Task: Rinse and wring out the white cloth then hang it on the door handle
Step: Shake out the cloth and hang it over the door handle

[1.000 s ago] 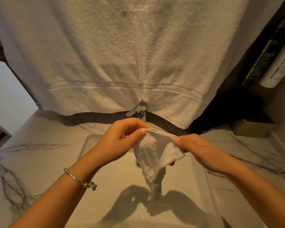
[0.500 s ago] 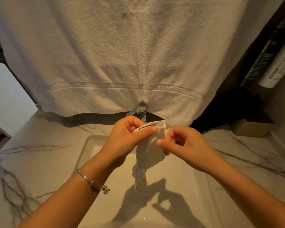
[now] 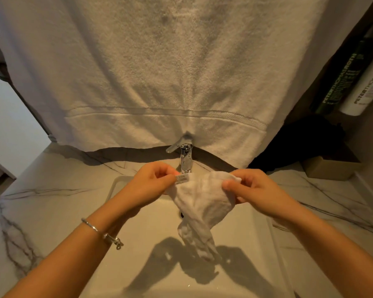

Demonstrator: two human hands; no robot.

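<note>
We had the white cloth (image 3: 199, 203) held up over the sink (image 3: 241, 274), just in front of the faucet (image 3: 185, 155). Left hand (image 3: 151, 186) grip was pinched closed on the corner by the label (image 3: 182, 179). Right hand (image 3: 256, 192) grip was closed on the opposite top edge, thumb over the fabric. Cloth hung between both hands, its lower end twisted and dangling above the basin. Big towel (image 3: 170, 72) hung behind the faucet, over the marble counter (image 3: 52, 190).
</note>
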